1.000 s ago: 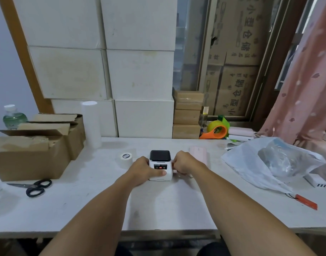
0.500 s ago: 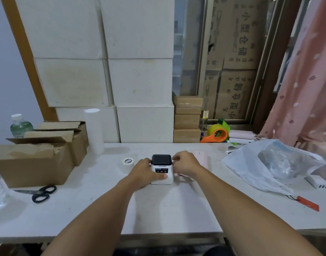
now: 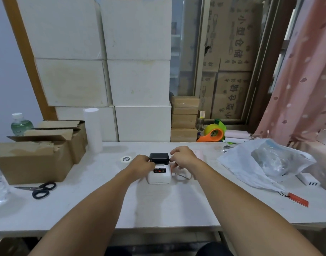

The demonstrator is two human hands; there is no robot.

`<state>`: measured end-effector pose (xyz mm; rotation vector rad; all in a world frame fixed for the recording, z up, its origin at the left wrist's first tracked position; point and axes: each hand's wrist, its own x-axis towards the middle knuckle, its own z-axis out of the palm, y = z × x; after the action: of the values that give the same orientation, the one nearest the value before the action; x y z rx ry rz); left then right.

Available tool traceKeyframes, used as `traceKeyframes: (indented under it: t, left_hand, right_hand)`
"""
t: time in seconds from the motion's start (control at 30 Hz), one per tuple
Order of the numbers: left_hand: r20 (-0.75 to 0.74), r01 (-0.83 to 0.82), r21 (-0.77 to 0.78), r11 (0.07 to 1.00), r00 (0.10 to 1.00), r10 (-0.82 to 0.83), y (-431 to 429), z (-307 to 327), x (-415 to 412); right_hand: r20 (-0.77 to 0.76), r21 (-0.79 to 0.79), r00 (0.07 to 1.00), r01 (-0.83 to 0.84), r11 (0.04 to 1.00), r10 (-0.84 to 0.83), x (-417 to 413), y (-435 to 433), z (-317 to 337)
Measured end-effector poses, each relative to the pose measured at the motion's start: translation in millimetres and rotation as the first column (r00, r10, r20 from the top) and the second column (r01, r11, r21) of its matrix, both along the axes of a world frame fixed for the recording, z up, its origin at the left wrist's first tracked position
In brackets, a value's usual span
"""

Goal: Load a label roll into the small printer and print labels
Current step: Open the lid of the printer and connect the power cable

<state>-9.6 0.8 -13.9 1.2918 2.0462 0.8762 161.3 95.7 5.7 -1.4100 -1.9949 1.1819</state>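
A small white printer (image 3: 159,174) with a black lid (image 3: 159,157) stands mid-table. The lid is tilted up and back, showing a white gap beneath it. My left hand (image 3: 142,163) grips the lid's left edge. My right hand (image 3: 182,157) pinches the lid's right edge. A small white label roll (image 3: 126,159) lies flat on the table just left of the printer, untouched. A thin cable (image 3: 184,177) runs off the printer's right side.
Open cardboard boxes (image 3: 38,154) sit at the left, black scissors (image 3: 41,189) in front of them. A tall white roll (image 3: 92,130) stands behind. A plastic bag (image 3: 265,161) and a white charger (image 3: 308,180) lie to the right. An orange tape dispenser (image 3: 213,135) is at the back.
Both hands moved from the printer's sides up to its lid, and the black lid has swung up and open. The head camera tilted slightly.
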Motion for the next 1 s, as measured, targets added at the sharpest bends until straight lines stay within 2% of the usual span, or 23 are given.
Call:
traceKeyframes:
  t: [0.23,0.37,0.5,0.73,1.0]
  left_hand:
    - [0.117,-0.116,0.082,0.99,0.987,0.106,12.0,6.8,-5.3]
    - [0.187,-0.123,0.142,0.982,0.978,0.096,21.2,2.5,-6.6]
    - [0.189,-0.107,0.181,0.978,0.979,0.072,31.9,1.5,-8.7]
    - [0.213,-0.085,0.17,0.982,0.976,0.048,43.3,-5.0,-9.5]
    - [0.309,-0.079,0.157,0.984,0.951,0.027,47.0,-8.3,-12.4]
  right_hand:
    - [-0.143,-0.036,0.99,0.007,0.999,-0.012,-4.2,14.8,1.7]
    - [-0.235,-0.103,0.972,0.002,0.995,-0.027,-3.6,22.3,1.6]
    - [-0.276,-0.128,0.961,-0.012,0.992,-0.025,-7.3,28.3,-1.7]
    - [-0.195,-0.06,0.98,-0.038,0.997,0.026,-17.0,32.1,-8.8]
    - [-0.124,-0.047,0.991,-0.063,0.997,0.056,-21.4,26.3,-10.4]
